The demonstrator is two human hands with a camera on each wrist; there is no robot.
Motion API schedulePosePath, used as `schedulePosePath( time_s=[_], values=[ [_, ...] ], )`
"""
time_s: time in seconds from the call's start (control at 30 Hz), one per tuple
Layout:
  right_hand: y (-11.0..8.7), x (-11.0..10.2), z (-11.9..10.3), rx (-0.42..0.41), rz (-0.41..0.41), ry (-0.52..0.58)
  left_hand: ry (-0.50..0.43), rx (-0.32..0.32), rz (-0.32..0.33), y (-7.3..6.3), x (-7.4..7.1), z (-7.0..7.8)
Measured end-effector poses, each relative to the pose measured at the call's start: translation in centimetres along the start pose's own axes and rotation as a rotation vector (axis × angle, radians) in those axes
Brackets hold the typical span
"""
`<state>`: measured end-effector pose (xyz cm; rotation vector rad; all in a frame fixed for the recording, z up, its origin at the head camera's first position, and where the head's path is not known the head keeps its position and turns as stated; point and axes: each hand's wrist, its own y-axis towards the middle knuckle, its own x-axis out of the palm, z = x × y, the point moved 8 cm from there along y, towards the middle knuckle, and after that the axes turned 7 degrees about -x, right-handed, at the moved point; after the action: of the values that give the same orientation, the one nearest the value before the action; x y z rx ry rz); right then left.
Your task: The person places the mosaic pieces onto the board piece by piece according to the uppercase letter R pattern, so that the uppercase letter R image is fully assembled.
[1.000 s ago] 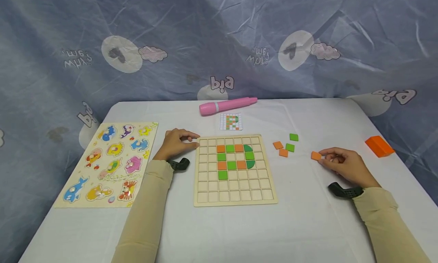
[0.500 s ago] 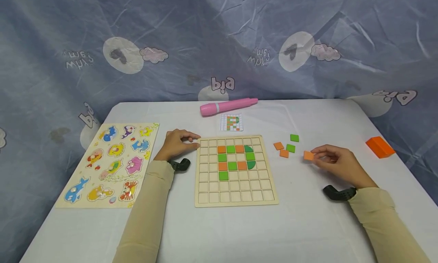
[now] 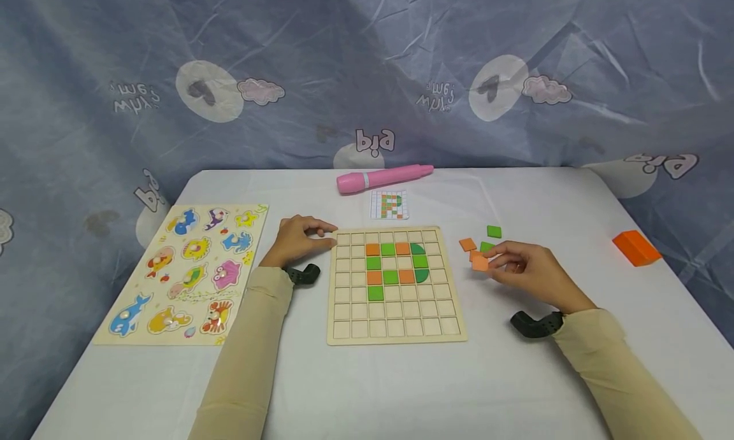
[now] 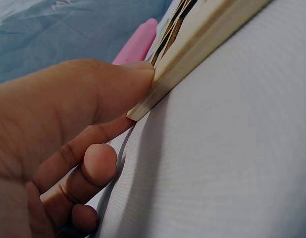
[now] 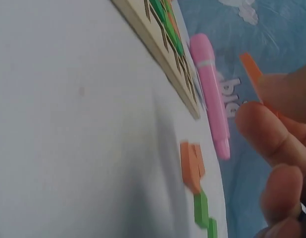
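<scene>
In the head view my right hand [image 3: 530, 271] pinches an orange square tile [image 3: 480, 263] between thumb and fingertips. The tile is held up in the air, as the right wrist view shows, and overlaps the loose tiles behind it. My left hand [image 3: 301, 241] holds the upper left corner of the wooden grid board [image 3: 395, 330]; in the left wrist view the thumb [image 4: 135, 74] presses the board's edge while a finger reaches its corner. Orange, light green and dark green pieces sit in the board's cells, forming a closed loop with one green tile below its left side.
Beside the board lie loose green tiles [image 3: 494, 232] and orange tiles [image 3: 467, 244]. A small pattern card [image 3: 390, 205] and a pink pen-like stick [image 3: 384, 178] are behind it. An animal puzzle board [image 3: 183, 274] lies left, an orange block [image 3: 636, 248] far right.
My right hand has moved left with the orange tile, from open table at the right to the loose tiles near the board. The left hand stays at the board's corner.
</scene>
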<state>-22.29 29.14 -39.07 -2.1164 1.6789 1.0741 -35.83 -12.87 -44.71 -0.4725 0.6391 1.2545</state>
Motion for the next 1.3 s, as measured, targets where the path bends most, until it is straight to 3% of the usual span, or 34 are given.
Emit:
schedulePosePath(
  time_s=[0.67,1.17,1.3],
  values=[
    [3.3,6.3,-3.5,0.018,-0.173,0.154,-0.004,-0.010,-0.007,-0.1,0.1,0.0],
    [4.6,10.3,-5.4,-0.012,-0.303,0.113,-0.010,-0.007,-0.003,-0.1,-0.2,0.2],
    [4.9,11.3,-5.9,-0.017,-0.343,0.087,-0.012,0.018,0.001,0.0,-0.1,0.1]
  ],
)
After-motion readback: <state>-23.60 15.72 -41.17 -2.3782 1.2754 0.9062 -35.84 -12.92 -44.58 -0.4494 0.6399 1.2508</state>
